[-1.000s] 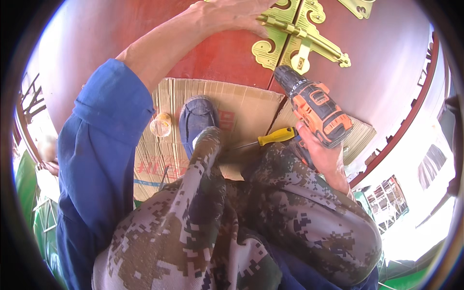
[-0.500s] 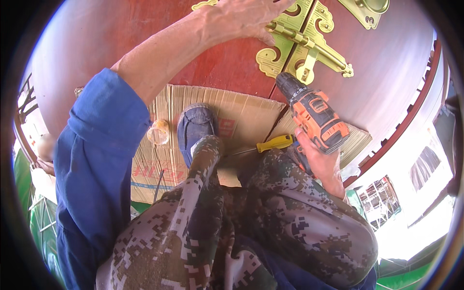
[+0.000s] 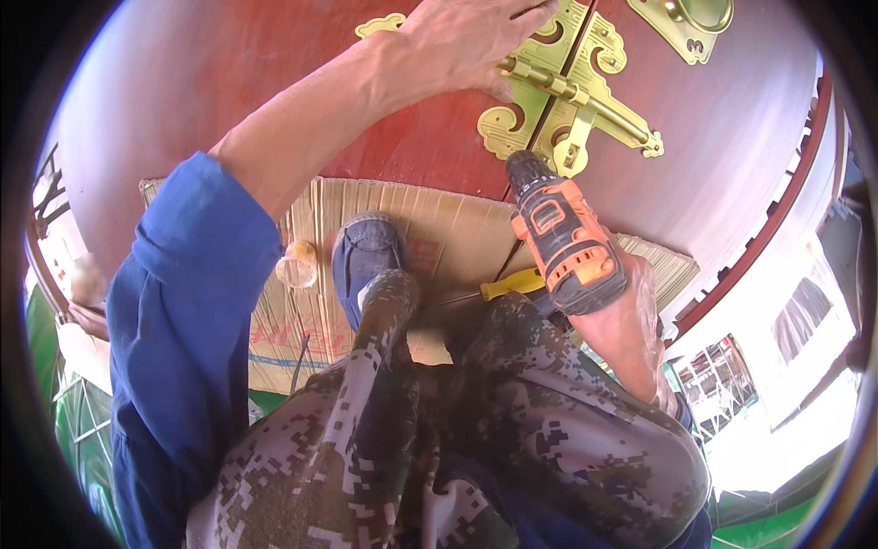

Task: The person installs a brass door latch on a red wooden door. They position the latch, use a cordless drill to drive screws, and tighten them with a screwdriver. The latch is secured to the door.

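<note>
My left hand (image 3: 471, 46) reaches across at the top, its fingers stretched out and its thumb apart, at the left part of an ornate brass door latch (image 3: 560, 90). Whether the fingertips press on the metal is hard to tell. The latch lies over the seam between two red-brown door panels (image 3: 384, 137). Lower right, my right hand (image 3: 622, 297) grips an orange and black cordless drill (image 3: 567, 233). Its chuck points up and left, just below the latch's lower edge. The drill's body covers most of the gripping fingers.
Flattened cardboard (image 3: 457, 206) lies under my shoe (image 3: 368, 256). On it are a small clear plastic tub (image 3: 297, 265) and a yellow-handled screwdriver (image 3: 512, 284), close by my right knee. A brass ring-handle plate (image 3: 686, 23) is at the upper right.
My right hand has raised the drill and swung it left, so its chuck sits nearer the seam. The left hand stays at the latch, shifted slightly left in view.
</note>
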A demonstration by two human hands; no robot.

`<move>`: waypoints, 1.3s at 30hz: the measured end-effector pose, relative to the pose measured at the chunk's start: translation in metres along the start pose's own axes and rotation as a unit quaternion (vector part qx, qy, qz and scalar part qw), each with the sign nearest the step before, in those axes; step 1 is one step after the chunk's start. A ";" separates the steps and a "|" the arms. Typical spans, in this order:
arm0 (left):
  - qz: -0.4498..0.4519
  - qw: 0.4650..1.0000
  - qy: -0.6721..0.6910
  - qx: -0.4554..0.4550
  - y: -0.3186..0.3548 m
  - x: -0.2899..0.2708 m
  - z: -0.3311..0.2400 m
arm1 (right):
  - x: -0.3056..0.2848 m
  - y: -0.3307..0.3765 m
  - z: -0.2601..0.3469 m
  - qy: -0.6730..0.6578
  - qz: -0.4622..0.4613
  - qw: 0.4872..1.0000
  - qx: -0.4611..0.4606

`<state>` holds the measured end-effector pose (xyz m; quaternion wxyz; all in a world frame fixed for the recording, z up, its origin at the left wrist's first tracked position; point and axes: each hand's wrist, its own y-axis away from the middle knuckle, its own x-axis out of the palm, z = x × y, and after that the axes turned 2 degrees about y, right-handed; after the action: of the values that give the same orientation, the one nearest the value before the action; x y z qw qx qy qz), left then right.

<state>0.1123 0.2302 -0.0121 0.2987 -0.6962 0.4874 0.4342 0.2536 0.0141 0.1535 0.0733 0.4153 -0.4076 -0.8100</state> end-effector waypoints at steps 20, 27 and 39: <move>0.022 0.998 0.051 -0.026 -0.002 -0.005 -0.006 | -0.039 -0.026 0.011 -0.007 0.155 0.988 0.011; 0.044 0.998 0.039 -0.036 -0.004 -0.007 -0.008 | -0.045 -0.033 0.017 -0.044 0.169 0.984 0.035; 0.047 0.998 0.038 -0.033 -0.006 -0.006 -0.007 | -0.042 -0.033 0.014 -0.030 0.162 0.986 0.029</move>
<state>0.1186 0.2293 -0.0036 0.2354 -0.6981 0.5161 0.4369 0.2780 0.0629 0.1600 0.1793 0.3212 -0.4948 -0.7873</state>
